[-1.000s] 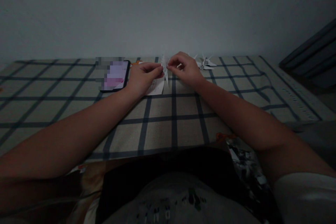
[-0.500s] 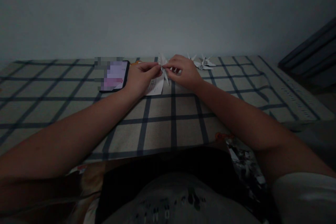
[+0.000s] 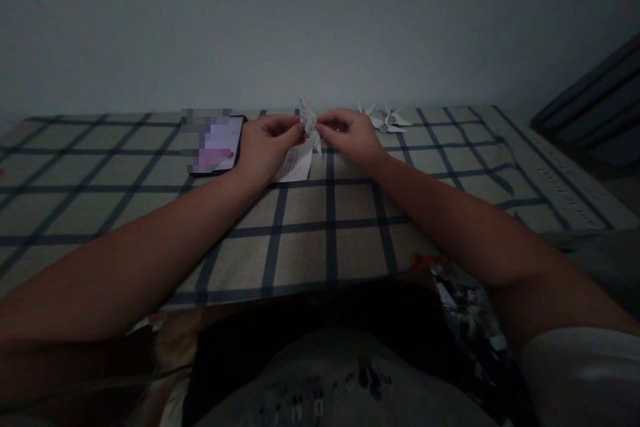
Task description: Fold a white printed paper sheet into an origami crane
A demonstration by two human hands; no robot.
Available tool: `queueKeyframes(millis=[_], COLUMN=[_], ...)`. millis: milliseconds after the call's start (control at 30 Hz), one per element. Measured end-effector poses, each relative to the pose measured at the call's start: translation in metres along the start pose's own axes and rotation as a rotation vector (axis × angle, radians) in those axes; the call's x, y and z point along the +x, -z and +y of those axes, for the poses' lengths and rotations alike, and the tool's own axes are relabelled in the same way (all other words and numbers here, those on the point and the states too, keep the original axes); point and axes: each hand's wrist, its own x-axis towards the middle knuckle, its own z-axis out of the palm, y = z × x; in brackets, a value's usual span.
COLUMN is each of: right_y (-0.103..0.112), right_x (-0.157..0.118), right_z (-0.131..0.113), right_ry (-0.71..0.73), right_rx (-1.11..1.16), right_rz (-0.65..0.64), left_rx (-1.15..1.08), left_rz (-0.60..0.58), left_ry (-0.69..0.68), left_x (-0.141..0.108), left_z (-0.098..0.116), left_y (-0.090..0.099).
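Observation:
Between my hands a folded paper crane (image 3: 309, 121) of pale, printed-looking paper stands on edge above the table. My left hand (image 3: 273, 140) pinches it from the left with thumb and forefinger. From the right, the closed fingertips of my right hand (image 3: 353, 135) grip its other side. Below the left hand lies a flat sheet of white paper (image 3: 296, 163) with faint print, partly covered by that hand. Finished-looking paper cranes (image 3: 390, 121) with pointed tips rest on the cloth just beyond my right hand.
A phone (image 3: 220, 145) with a lit screen lies left of my left hand. Blue-and-cream checked cloth (image 3: 305, 247) covers the table, which meets a plain wall (image 3: 320, 27) at the back. A dark ridged object (image 3: 595, 100) leans at the far right.
The paper crane has turned and risen slightly, showing more of its broad face. My right fingers have drawn together and shifted a little. My left hand stays nearly in place.

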Motion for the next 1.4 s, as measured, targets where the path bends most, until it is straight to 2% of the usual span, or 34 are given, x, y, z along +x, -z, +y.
queueKeyframes(millis=[167,367,467,633,867,1133,1400], right_y=[-0.002,0.001,0.004,0.007,0.012,0.013,0.008], right_x=[0.001,0.007,0.009,0.01,0.009,0.004,0.005], right_z=[0.004,0.007,0.014,0.019,0.012,0.003,0.003], right_ry=[-0.1,-0.145,-0.153,-0.096,-0.074,-0.089,-0.132], right_rx=[0.171,0.213,0.234,0.245,0.221,0.193,0.275], right_rz=[-0.023,-0.045,-0.075,-0.114,-0.186,-0.136,-0.136], left_rx=[0.028,0.272,0.35,0.377,0.361,0.293,0.18], left_rz=[-0.005,-0.097,-0.118,-0.136,-0.108,-0.095,-0.082], left_ry=[-0.018,-0.303,-0.386,-0.375,-0.38,-0.369,-0.232], left_x=[-0.001,0.002,0.005,0.009,0.009,0.009,0.004], left_z=[0.005,-0.005,-0.01,-0.012,-0.007,-0.005,-0.006], left_y=[0.0,0.007,0.011,0.013,0.013,0.011,0.007])
